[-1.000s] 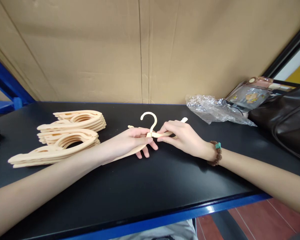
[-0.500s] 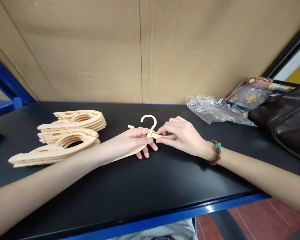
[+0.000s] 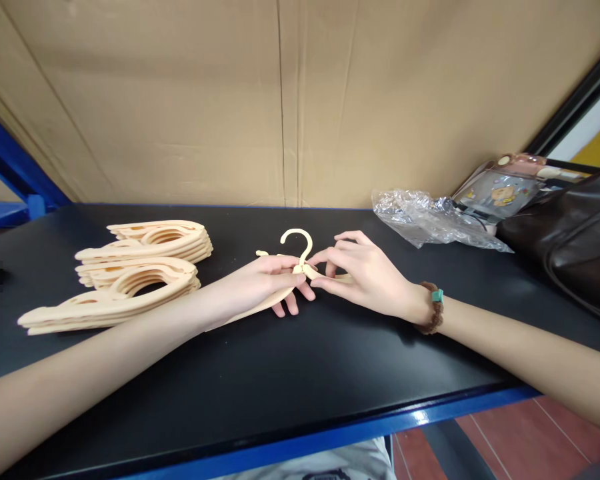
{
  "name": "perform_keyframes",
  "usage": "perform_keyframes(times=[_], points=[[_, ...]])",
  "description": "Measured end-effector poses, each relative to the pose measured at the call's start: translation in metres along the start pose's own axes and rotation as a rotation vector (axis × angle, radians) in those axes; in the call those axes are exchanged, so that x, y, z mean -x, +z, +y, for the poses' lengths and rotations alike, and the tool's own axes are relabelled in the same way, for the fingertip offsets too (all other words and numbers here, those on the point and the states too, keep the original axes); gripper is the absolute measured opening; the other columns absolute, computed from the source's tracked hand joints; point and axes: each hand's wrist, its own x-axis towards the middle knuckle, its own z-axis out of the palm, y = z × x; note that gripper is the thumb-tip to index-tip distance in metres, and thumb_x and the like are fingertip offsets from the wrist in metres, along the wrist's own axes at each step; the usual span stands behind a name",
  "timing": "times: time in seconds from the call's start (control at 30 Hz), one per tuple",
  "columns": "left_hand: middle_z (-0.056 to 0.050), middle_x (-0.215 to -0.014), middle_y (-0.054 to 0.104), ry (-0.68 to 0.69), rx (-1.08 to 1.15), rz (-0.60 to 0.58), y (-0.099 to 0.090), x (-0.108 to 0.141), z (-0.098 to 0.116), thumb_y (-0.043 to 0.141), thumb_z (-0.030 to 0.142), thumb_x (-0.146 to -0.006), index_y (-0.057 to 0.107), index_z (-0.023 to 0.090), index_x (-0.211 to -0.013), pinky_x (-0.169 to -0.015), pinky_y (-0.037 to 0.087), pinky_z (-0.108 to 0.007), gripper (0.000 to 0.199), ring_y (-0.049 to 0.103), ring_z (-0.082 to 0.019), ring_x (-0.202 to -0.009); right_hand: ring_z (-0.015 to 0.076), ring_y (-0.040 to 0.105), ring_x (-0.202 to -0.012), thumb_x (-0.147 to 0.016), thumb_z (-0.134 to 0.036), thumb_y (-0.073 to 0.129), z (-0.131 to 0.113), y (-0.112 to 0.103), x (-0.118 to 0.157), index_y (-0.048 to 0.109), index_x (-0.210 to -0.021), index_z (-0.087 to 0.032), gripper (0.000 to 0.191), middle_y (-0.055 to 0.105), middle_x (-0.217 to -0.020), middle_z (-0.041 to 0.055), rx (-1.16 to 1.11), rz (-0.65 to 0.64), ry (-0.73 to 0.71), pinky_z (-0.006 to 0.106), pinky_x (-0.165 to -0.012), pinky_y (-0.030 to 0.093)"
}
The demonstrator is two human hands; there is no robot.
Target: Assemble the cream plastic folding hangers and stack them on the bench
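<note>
A cream plastic clothes hanger (image 3: 307, 241) is between my hands at the middle of the table, its hook pointing up and curling to the left. My left hand (image 3: 275, 283) is closed on the hanger just left of the hook's base, thumb on top and several fingers showing beneath. My right hand (image 3: 353, 270) pinches it right of the hook with thumb and index finger, the other fingers bent and raised. Much of the hanger's body is hidden by my hands. Beside my left forearm lie stacks of similar cream hanger pieces (image 3: 155, 303).
A crumpled clear plastic bag (image 3: 430, 217) lies at the back right, beside a clear printed pouch (image 3: 505, 197) and a dark leather bag (image 3: 570, 230). Cardboard (image 3: 205, 100) stands behind the black table (image 3: 280, 373), whose front edge is blue.
My right hand's fingers have shifted slightly, the middle ones spreading and lifting a little from the hanger. My left hand, the hook and the stacks stay almost in place.
</note>
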Motion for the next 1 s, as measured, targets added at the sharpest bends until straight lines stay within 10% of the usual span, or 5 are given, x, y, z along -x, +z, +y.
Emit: perform_keyframes(times=[0.23, 0.53, 0.7, 1.0], points=[[-0.001, -0.09, 0.067, 0.007, -0.038, -0.019, -0.004, -0.004, -0.004, 0.052, 0.038, -0.09, 0.06, 0.019, -0.109, -0.055, 0.05, -0.019, 0.029, 0.062, -0.009, -0.064, 0.0169, 0.06, -0.077, -0.094, -0.025, 0.048, -0.001, -0.001, -0.001, 0.058, -0.106, -0.016, 0.018, 0.068, -0.085, 0.0031, 0.236, -0.029, -0.033, 0.03, -0.074, 0.038], [0.001, -0.079, 0.064, 0.076, -0.302, 0.079, 0.001, -0.002, -0.005, 0.046, 0.041, -0.09, 0.057, 0.019, -0.117, -0.044, 0.042, -0.02, 0.036, 0.053, -0.009, -0.051, 0.0223, 0.061, -0.077, -0.091, -0.022, 0.047, 0.013, -0.004, -0.001, 0.054, -0.119, -0.012, 0.031, 0.067, -0.087, 0.0082, 0.46, -0.175, 0.259, 0.034, -0.074, 0.041], [0.004, -0.082, 0.069, 0.352, -0.773, 0.204, 0.005, 0.001, -0.009, 0.047, 0.032, -0.091, 0.066, 0.024, -0.099, -0.066, 0.043, -0.023, 0.022, 0.061, -0.012, -0.071, 0.0263, 0.054, -0.102, -0.089, -0.019, 0.049, 0.007, -0.004, -0.002, 0.054, -0.12, -0.013, 0.032, 0.055, -0.12, 0.0146, 0.462, -0.153, 0.016, 0.036, -0.082, 0.042], [0.006, -0.108, 0.068, 0.501, -0.937, 0.284, 0.0, -0.002, -0.02, 0.046, 0.031, -0.094, 0.061, 0.029, -0.113, -0.078, 0.043, -0.023, 0.025, 0.063, -0.013, -0.093, 0.0214, 0.056, -0.09, -0.093, -0.018, 0.045, 0.004, 0.001, -0.001, 0.06, -0.101, -0.013, 0.018, 0.063, -0.098, 0.0086, 0.324, -0.188, -0.132, 0.035, -0.083, 0.04]])
